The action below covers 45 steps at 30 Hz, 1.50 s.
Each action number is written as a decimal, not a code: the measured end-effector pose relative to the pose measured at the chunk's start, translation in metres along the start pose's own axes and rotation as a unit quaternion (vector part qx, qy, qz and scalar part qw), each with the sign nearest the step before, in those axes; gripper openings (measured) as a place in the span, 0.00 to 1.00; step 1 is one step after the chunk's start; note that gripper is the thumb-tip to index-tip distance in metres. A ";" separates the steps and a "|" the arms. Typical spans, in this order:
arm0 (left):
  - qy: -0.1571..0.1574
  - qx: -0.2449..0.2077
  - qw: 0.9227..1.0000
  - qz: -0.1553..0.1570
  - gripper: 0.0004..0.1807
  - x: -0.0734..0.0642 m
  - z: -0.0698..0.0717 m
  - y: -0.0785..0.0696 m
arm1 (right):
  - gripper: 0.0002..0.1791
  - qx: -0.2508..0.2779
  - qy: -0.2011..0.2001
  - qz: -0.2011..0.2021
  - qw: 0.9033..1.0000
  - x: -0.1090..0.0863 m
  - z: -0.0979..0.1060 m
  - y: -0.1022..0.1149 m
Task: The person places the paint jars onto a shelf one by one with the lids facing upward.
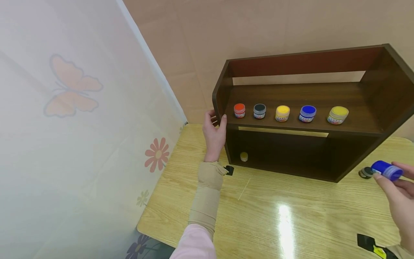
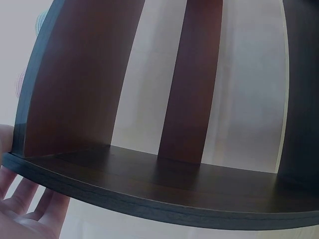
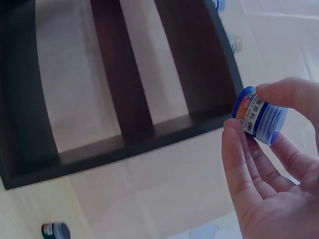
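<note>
My left hand (image 1: 215, 135) grips the left side panel of a dark brown wooden shelf (image 1: 300, 93), thumb in front and fingers behind. In my right hand (image 3: 274, 184), a blue paint jar (image 3: 259, 114) is pinched between thumb and fingers, tilted, just right of the shelf. Along the upper board stand a red jar (image 1: 239, 110), a black jar (image 1: 259, 111), a yellow jar (image 1: 282, 113), a blue-lidded jar (image 1: 307, 113) and a larger yellow jar (image 1: 337, 115).
Below, a small yellowish jar (image 1: 244, 157) sits in the lower compartment's left corner. Another black jar (image 1: 366, 173) is on the wood-grain table (image 1: 258, 216), close by the right hand. To the left hangs a pale curtain (image 1: 81, 162) with butterfly and flower prints.
</note>
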State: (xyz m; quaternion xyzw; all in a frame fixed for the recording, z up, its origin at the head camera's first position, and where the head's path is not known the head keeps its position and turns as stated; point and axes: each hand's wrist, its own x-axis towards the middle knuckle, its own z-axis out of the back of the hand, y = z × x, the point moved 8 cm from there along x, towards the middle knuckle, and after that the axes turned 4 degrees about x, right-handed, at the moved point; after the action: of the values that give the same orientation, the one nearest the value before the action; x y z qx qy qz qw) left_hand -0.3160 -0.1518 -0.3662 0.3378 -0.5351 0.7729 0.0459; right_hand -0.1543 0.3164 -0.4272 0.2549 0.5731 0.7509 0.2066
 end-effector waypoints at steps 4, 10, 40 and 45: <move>0.000 0.001 1.000 -0.002 0.14 0.000 0.000 0.000 | 0.27 0.039 0.021 0.020 0.999 -0.005 -0.011 0.015; 0.000 0.000 1.000 -0.001 0.14 0.000 0.000 0.000 | 0.27 0.047 0.075 0.016 0.996 -0.015 -0.032 0.025; -0.005 -0.001 1.000 -0.009 0.14 0.001 0.000 -0.001 | 0.20 0.063 0.275 0.074 0.957 -0.056 -0.145 0.006; -0.008 -0.006 1.000 -0.012 0.13 0.000 0.000 -0.002 | 0.21 0.065 0.276 0.065 0.957 -0.056 -0.156 0.001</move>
State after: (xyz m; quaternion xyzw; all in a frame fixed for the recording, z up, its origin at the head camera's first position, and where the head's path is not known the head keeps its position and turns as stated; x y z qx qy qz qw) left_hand -0.3152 -0.1514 -0.3643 0.3499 -0.5360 0.7664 0.0532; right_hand -0.2067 0.1647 -0.4681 0.0870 0.6374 0.7652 -0.0257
